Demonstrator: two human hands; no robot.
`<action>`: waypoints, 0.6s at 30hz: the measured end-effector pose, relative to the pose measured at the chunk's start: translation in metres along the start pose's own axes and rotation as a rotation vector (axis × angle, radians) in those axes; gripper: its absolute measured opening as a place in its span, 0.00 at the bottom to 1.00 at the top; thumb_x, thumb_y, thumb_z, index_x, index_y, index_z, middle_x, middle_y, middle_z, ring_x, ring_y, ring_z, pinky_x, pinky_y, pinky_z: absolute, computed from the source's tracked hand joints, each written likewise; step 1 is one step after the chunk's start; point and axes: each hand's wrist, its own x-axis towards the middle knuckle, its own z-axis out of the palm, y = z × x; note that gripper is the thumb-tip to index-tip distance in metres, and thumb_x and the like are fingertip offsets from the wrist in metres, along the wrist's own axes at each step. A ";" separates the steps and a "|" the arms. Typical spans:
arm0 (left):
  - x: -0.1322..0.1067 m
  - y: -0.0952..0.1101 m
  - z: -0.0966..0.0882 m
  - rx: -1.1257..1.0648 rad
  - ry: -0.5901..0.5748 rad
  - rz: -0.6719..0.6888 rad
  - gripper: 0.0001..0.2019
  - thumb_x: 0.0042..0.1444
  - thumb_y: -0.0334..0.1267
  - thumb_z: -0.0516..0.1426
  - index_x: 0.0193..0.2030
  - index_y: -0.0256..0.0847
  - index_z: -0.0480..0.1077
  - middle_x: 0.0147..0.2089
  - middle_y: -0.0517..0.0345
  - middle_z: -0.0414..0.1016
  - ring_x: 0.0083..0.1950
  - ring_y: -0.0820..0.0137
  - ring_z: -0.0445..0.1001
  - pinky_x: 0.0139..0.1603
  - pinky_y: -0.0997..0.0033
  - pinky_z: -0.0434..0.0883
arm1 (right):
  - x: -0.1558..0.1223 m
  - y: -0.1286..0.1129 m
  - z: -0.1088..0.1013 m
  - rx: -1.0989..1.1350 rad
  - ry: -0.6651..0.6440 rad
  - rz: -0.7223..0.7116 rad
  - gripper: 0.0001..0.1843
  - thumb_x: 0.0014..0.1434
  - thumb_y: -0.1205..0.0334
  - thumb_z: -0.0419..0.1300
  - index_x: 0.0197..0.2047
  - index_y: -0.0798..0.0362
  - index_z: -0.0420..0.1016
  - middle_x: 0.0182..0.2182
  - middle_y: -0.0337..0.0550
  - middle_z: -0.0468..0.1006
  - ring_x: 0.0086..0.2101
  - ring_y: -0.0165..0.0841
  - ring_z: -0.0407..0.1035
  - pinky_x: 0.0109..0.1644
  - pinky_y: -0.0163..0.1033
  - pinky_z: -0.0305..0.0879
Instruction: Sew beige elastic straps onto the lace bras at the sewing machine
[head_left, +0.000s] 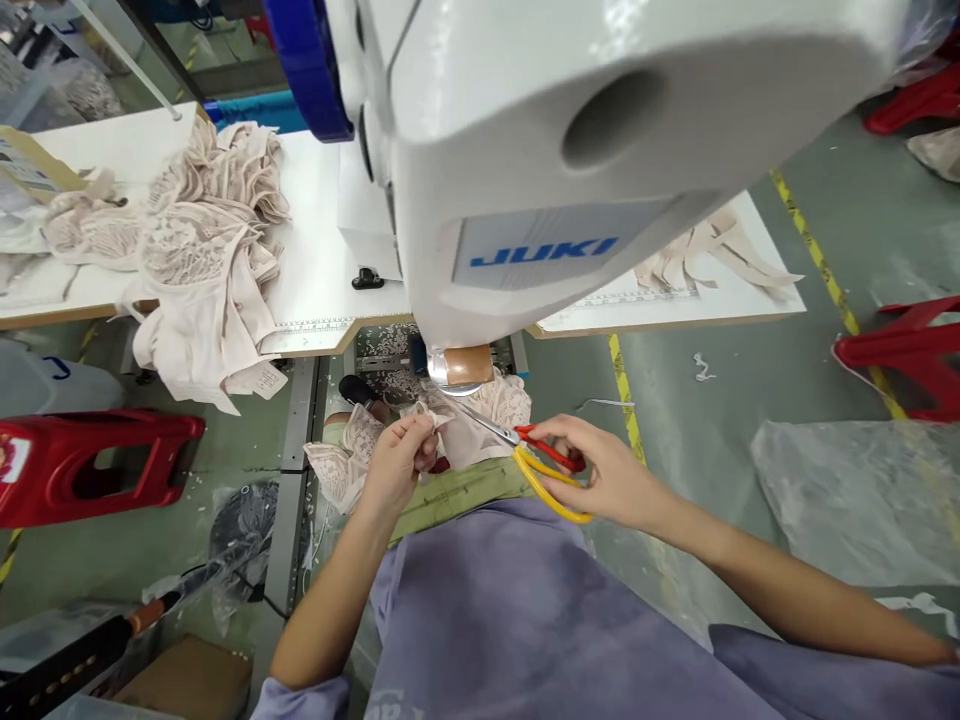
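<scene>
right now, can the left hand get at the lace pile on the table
Probably yes: the lace pile overhangs the near edge of the table, on the side of the left hand, and the way looks open, though it may need to release the cloth it pinches.

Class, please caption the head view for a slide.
Left hand pinches pale fabric, right hand holds bright-handled scissors at a JUKI machine.

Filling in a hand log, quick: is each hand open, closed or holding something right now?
Left hand: closed, pinching beige lace fabric.
Right hand: closed, holding the scissors by their handles.
</scene>
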 end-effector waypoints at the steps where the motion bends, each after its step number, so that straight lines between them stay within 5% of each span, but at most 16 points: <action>1: 0.001 -0.001 0.000 -0.014 0.007 0.001 0.16 0.55 0.49 0.62 0.30 0.36 0.72 0.21 0.68 0.59 0.19 0.82 0.50 0.22 0.77 0.50 | -0.001 0.000 0.001 0.017 -0.004 0.004 0.21 0.54 0.61 0.63 0.52 0.49 0.70 0.40 0.44 0.77 0.28 0.30 0.67 0.31 0.37 0.66; 12: -0.002 0.000 -0.006 0.204 0.057 0.113 0.16 0.60 0.48 0.61 0.30 0.37 0.73 0.27 0.61 0.71 0.25 0.79 0.63 0.27 0.78 0.60 | 0.025 -0.022 0.018 0.041 -0.127 0.024 0.27 0.51 0.58 0.66 0.55 0.49 0.69 0.48 0.46 0.77 0.35 0.35 0.72 0.39 0.40 0.69; 18: -0.004 0.000 -0.008 0.334 0.100 0.155 0.14 0.63 0.46 0.57 0.32 0.38 0.73 0.28 0.61 0.71 0.26 0.77 0.64 0.29 0.77 0.63 | 0.035 -0.022 0.021 0.034 -0.139 0.028 0.19 0.57 0.57 0.63 0.52 0.48 0.72 0.44 0.44 0.79 0.35 0.34 0.73 0.39 0.40 0.69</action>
